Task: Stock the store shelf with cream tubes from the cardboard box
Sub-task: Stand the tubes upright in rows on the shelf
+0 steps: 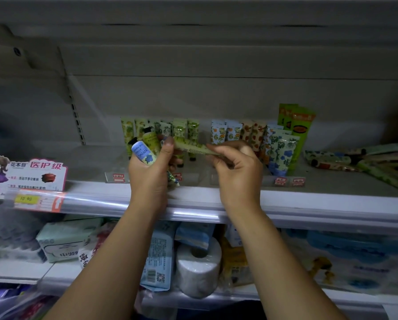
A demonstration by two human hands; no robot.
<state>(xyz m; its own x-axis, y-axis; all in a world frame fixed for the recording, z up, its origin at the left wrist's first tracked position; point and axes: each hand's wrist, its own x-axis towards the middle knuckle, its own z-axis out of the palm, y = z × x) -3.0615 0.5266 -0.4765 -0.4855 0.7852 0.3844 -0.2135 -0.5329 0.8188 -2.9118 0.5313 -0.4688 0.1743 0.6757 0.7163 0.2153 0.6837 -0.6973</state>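
Shelf (308,204): white store shelf with a clear price rail along its front edge; every place below is given from it

Left hand (149,167): over the shelf's front edge, left of middle. Fingers curled round a bundle (147,151) of several tubes, caps up, among them a blue-flowered one and a yellow-green one. The thumb touches the left end of the green tube.

Right hand (237,162): over the shelf's front edge, near middle. Thumb and fingers pinch the right end of the green tube.

Green tube (193,146): held above the shelf between both hands, lying nearly level, printed side up.

Upright tubes (223,132): in rows at the back of the shelf; green prints to the left, orange and red prints in the middle, blue-flowered and taller plain green ones to the right.

Loose tubes (366,162): heaped flat at the shelf's right end.

Price tags (290,181): red and white, near the shelf's front.

Sign (32,174): pink-edged card with a cartoon figure, at the shelf's left end.

Toilet roll (198,264): below the shelf, on the next level down, with tissue packs (66,239) to its left
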